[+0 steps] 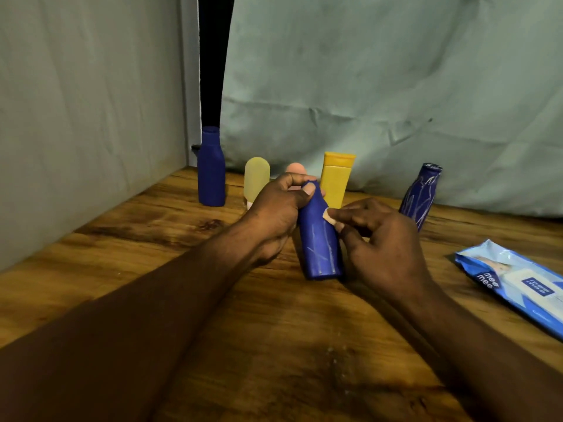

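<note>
The left hand (274, 208) gripped the neck of a scuffed blue bottle (320, 248), tilted base-down on the wooden table (122, 226), seemingly steadying it while the right hand (380, 239) pinched a pale scrap (327, 216) against its side.

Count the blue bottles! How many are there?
3. The left bottle stands at the back left, the middle bottle is held between the left hand and right hand, and the right bottle stands at the back right. Others may hide behind the hands.

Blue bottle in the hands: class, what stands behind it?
Behind the blue bottle stands a yellow tube, its lower end partly covered. A pink thing shows only its rounded top; the left hand hides the rest.
</note>
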